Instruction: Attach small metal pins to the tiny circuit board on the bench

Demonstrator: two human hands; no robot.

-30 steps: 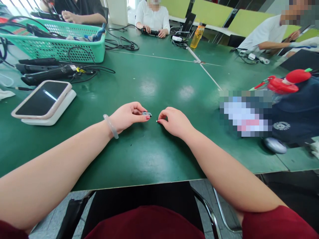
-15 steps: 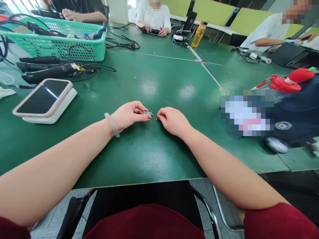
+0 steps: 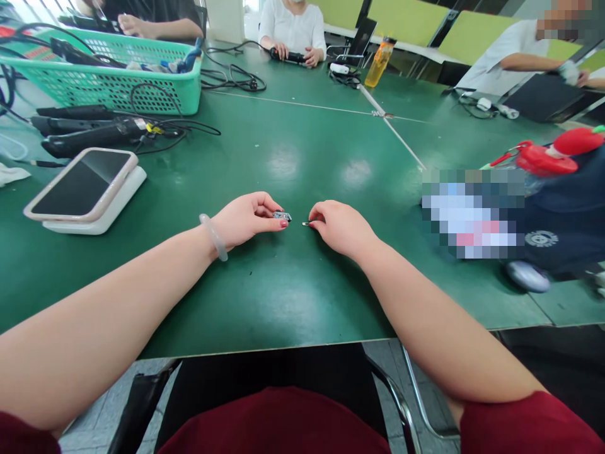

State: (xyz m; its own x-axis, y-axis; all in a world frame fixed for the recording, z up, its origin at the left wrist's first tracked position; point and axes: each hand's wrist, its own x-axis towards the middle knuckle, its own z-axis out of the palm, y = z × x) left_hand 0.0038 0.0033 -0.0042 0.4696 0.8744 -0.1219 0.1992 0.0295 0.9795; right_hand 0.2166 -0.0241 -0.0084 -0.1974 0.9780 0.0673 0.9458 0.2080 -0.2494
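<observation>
Between thumb and fingers, my left hand pinches a small silvery-blue piece with a dark end; its exact kind is too small to make out. A pale bangle sits on that wrist. Just to the right, my right hand is closed in a pinch on a tiny slim piece with a light tip, which points toward the left hand. A short gap separates the two pieces. Both hands are low over the green table, near its front edge.
A phone lies on a white box at left, beside black handheld devices and a green basket of cables. On the right are a dark blue bag, a mouse and red items. Several people sit around the table.
My right hand has drawn slightly right, away from the left, so more of its tiny piece shows. The left hand stays nearly still. A person at the far right has shifted their hands.
</observation>
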